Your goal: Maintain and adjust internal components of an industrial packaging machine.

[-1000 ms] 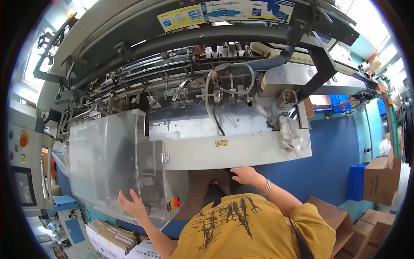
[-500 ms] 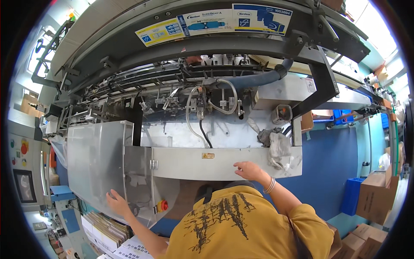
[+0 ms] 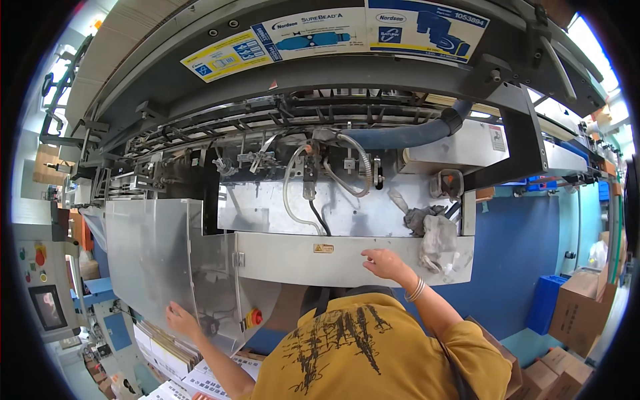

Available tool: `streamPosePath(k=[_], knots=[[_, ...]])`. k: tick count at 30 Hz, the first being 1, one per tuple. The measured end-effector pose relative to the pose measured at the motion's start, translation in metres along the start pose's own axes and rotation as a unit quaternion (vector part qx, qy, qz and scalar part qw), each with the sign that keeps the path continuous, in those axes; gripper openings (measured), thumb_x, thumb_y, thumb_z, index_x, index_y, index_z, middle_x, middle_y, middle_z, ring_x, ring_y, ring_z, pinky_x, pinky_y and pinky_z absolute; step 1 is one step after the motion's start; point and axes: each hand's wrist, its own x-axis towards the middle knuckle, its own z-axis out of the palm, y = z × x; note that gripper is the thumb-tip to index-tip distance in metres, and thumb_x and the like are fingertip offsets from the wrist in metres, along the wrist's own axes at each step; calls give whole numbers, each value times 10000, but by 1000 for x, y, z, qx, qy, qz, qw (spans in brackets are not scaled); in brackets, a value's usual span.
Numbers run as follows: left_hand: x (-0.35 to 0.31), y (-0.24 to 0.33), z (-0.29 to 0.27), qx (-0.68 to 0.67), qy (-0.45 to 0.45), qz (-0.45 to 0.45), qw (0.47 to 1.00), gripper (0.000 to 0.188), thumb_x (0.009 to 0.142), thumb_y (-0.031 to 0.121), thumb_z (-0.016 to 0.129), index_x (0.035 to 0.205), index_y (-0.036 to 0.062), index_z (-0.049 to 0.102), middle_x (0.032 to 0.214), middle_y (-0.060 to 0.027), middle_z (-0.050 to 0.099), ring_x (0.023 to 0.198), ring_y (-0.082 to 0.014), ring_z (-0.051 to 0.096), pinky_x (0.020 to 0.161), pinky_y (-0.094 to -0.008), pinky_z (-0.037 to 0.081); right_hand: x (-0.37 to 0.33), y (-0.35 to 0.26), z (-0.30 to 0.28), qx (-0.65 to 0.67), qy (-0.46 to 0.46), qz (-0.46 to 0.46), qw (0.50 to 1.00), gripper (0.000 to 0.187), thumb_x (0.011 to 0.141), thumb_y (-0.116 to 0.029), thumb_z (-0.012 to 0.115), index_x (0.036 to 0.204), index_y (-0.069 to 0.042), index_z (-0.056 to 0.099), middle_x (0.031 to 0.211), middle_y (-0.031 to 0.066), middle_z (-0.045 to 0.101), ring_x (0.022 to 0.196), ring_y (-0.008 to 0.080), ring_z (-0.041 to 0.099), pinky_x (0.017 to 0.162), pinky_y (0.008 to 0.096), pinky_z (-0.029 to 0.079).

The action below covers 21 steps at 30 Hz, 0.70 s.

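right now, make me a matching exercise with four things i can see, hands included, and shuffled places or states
Things
1. left hand
2. right hand
3. crumpled pale rag
4. blue crate

Places or states
A. beside a cardboard box
B. near the clear cover
C. at the right end of the pale ledge
D. bracelets at its wrist

Pairs: 1-B, 2-D, 3-C, 4-A

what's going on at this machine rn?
A person in a mustard shirt is at the machine. Their left hand is by the clear cover; their right hand is at the pale front ledge, left of a light rag. Neither appears to hold anything; contact is unclear.
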Motion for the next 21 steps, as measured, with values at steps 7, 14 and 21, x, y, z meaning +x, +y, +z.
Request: streamPosePath(k=[7,14,21], knots=[[-1,0,-1,2,-7,4,1000,400,926,331,492,1007,-46,597,975,-242,605,924,-404,538,806,-450,417,14,1,-3,-3,-22,25,999,309,837,-274,575,1108,-126,581,902,112,665,854,326,620,720,440,501],[-2,0,-3,-2,-23,-2,1000,400,926,325,491,1014,-50,598,989,-241,603,925,-397,542,813,-447,419,18,9,-7,-17,-15,18,1000,301,824,-246,598,1095,-114,596,884,117,668,799,323,629,713,422,500],[-1,-1,-5,4,-54,-15,998,404,925,338,495,1035,-37,596,1023,-229,605,963,-390,535,849,-444,407,19,6,-10,-27,-16,12,999,299,822,-243,598,1091,-112,596,891,117,669,805,322,629,719,418,499]])
